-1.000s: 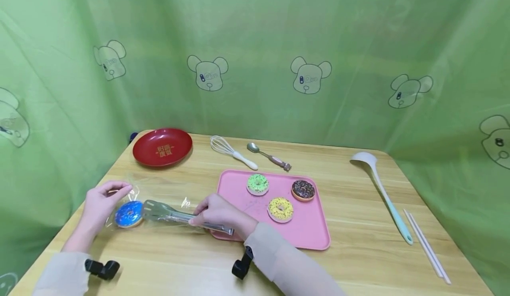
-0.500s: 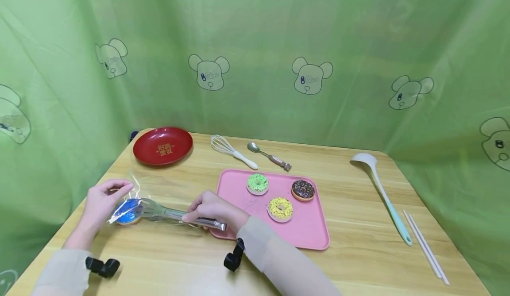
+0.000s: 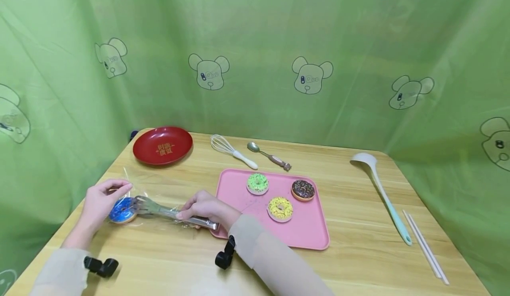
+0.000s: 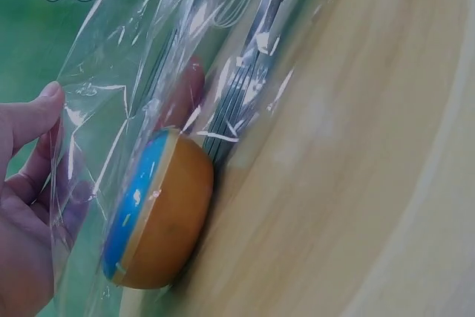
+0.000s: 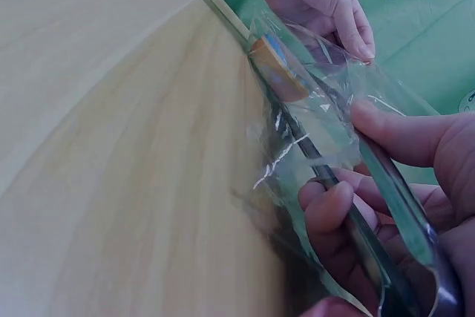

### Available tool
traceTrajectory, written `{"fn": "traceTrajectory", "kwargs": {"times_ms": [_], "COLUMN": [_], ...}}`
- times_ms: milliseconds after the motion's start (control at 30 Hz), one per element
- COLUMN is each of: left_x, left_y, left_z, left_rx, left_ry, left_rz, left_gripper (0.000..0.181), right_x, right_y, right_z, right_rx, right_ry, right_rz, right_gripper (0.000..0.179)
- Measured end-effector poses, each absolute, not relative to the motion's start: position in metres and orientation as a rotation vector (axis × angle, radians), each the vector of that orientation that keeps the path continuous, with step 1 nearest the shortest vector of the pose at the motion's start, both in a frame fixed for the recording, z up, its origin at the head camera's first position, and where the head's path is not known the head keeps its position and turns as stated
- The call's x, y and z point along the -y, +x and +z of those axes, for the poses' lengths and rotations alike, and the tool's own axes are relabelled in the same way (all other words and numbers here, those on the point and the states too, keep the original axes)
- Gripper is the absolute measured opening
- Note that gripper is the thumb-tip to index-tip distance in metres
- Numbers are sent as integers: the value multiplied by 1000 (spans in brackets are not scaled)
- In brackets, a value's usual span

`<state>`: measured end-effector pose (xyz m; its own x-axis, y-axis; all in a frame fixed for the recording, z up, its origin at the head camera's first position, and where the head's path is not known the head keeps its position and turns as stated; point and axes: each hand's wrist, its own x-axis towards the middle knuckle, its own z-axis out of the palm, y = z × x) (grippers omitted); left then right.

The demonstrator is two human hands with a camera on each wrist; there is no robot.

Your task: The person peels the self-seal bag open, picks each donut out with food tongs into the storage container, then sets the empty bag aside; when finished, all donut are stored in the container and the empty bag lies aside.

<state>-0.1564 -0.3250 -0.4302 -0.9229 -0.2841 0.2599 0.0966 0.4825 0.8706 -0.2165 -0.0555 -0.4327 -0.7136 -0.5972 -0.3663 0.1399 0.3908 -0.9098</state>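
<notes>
My left hand [image 3: 99, 201] pinches the edge of a clear plastic bag [image 4: 82, 139] between thumb and fingers at the table's left side. A donut with blue icing [image 3: 117, 212] lies inside the bag, just right of that hand. My right hand [image 3: 205, 207] grips metal tongs [image 3: 159, 210] by their arms, thumb on one arm and fingers on the other. The slotted ends of the tongs reach into the bag and overlap the donut's right edge. In the right wrist view the tong arms stand apart, with the donut near their far ends.
A pink tray [image 3: 235, 225] carries green, yellow and chocolate donuts, its left edge by my right hand. Behind lie a red plate [image 3: 163, 148], a whisk [image 3: 234, 151] and a spoon [image 3: 268, 156]. A ladle [image 3: 382, 190] and chopsticks [image 3: 426, 247] are on the right.
My right hand and the tongs have moved left, and the slotted ends have come from beside the donut to overlap it. The donut has shifted slightly left. My left hand stays nearly still.
</notes>
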Motion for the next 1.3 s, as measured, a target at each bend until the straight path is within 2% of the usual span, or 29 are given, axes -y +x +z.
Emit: {"fn": "traceTrajectory", "kwargs": {"times_ms": [533,800,1067,1300], "left_x": [329,328,326,326], "left_y": [-154,-155,-156,-156], "left_z": [-430,-433,-434,-435], "left_rx": [2372,2365,2345,2306], "left_ry": [207,193,203,204], "left_rz": [-1462,-1515,-1523,-1581], "left_gripper": [36,30,36,24], "right_x": [38,28,17,2], "right_y": [-211,-207,-207,-209], "right_z": [-426,-420,-419,-423], "right_rx": [-1956,-1993,-2104,-2071], "right_ry": [-389,-423,-476,-458], "right_rz": [-1402,-1374,-1344,-1382], "right_gripper": [17,14,20,20]}}
